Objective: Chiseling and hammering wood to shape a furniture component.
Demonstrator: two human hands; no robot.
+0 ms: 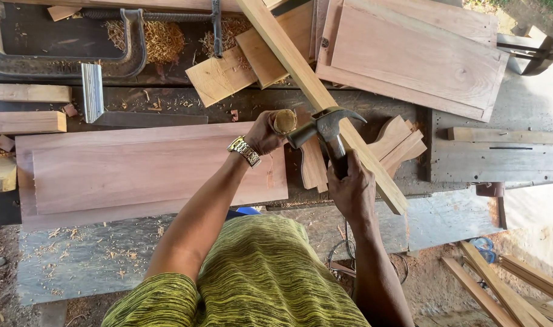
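Steel claw hammer (326, 127) sits gripped in our right hand (351, 189); just left of it, our left hand's (264, 134) fingers close around a round wooden chisel handle (284, 121), above the smooth reddish panel (149, 166).

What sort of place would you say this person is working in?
Most likely a woodworking shop: a claw hammer in the right hand, cut boards, a clamp and wood shavings.

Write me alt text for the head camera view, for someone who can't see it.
Seen from above, a person's right hand holds a claw hammer over a long wooden strip, while the left hand, with a wristwatch, grips a round wooden handle. Raised wooden panels, offcuts, shavings and a large metal clamp cover the workbench.
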